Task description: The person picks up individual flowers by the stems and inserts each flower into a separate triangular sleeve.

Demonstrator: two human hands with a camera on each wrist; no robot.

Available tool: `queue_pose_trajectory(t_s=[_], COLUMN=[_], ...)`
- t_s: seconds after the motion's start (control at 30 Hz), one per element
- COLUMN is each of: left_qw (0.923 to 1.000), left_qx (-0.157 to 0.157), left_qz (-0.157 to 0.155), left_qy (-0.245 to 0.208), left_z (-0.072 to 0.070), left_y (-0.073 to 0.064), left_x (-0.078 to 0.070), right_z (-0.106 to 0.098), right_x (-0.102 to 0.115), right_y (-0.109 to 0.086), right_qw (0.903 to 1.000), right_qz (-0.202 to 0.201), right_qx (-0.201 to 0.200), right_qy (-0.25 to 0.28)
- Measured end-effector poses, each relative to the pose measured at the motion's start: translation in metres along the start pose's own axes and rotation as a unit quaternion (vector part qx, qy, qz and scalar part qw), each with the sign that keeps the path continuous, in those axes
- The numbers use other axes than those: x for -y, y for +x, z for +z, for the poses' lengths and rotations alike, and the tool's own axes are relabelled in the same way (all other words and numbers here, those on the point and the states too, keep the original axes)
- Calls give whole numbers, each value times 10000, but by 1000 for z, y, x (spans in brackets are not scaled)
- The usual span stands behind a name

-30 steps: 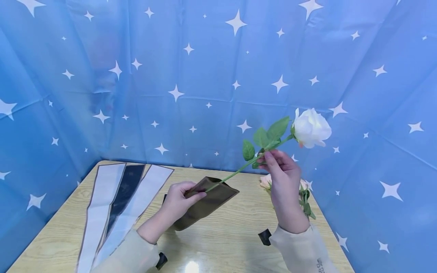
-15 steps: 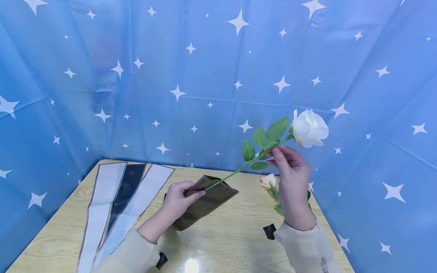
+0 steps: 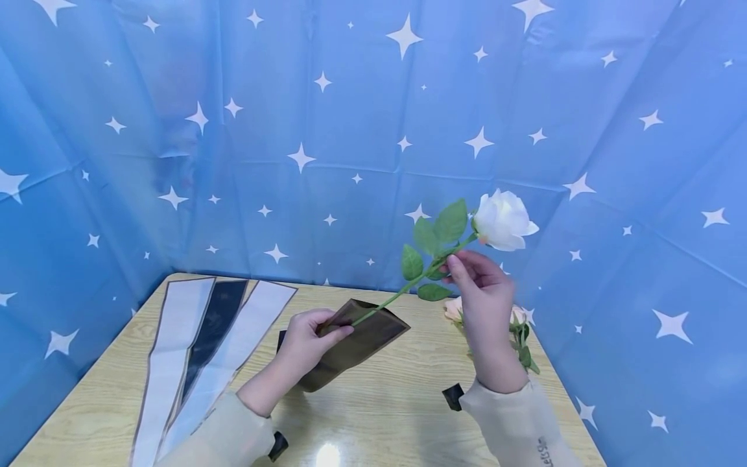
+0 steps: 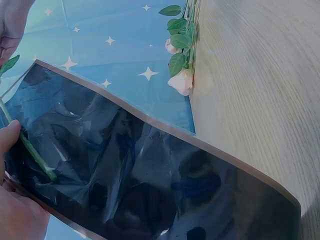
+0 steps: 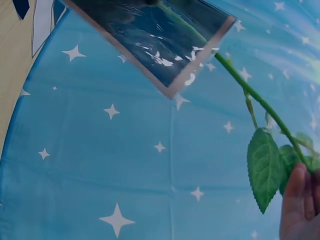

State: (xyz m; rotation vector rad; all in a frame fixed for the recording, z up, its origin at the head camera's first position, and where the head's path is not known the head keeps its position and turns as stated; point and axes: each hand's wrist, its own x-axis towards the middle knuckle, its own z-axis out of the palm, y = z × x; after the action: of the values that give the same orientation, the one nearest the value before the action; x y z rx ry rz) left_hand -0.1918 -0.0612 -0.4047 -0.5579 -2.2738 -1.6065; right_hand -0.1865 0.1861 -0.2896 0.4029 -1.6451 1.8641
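A white rose (image 3: 503, 219) with a green stem and leaves is held slanting upward in the head view. My right hand (image 3: 487, 295) pinches its stem just below the bloom, among the leaves. My left hand (image 3: 309, 337) grips the near edge of a dark flower sleeve (image 3: 356, 353) with brown borders, thumb on top. The stem (image 5: 260, 102) runs into the sleeve's mouth in the right wrist view. Its lower end (image 4: 50, 172) shows against the sleeve's dark, shiny film in the left wrist view, close to my thumb.
Two white sleeves, one on the left (image 3: 177, 337) and one on the right (image 3: 248, 340), lie beside a dark sleeve (image 3: 218, 324) on the wooden table (image 3: 403, 402). Pale pink roses (image 4: 181, 81) lie at the right side, partly behind my right hand. A starry blue curtain (image 3: 350, 130) surrounds the table.
My right hand has moved slightly right, then back left, bringing the rose down and left toward the sleeve, with more stem inside. The left hand and sleeve stay nearly still.
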Motion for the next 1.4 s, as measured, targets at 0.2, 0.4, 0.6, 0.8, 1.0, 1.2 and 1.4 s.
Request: queue_pose_trajectory(t_s=[0.2,0.4,0.6,0.8,1.0,1.2,1.4], left_qw=[10000,9999,9998,9998,9996,9994,9995], left_qx=[-12,-7,-8,2,48,72,6], left_qz=[-62,-114,-157,-131,-222,-317,-238], left_qy=[-45,-106,-136,-164,-178,-148,-186], left_z=[-1,-1,1,-1,-2,-2,-1], left_y=[0,0,-1,0,3,5,4], left_x=[-3,-3,-2,-3,-3,-3,-2], right_z=[4,7,10,15,17,16,15], right_x=[-3,-7,-9,-9,-12,-11,-7], right_y=[-3,-6,-10,-13,-14,-10,-5], right_qw=[9995,9996,9991,9987,9979,9985,9990], right_qz=[260,231,366,340,486,368,270], right_qx=[-70,103,145,235,289,337,158], right_qy=[-142,-118,-170,-310,-311,-222,-332])
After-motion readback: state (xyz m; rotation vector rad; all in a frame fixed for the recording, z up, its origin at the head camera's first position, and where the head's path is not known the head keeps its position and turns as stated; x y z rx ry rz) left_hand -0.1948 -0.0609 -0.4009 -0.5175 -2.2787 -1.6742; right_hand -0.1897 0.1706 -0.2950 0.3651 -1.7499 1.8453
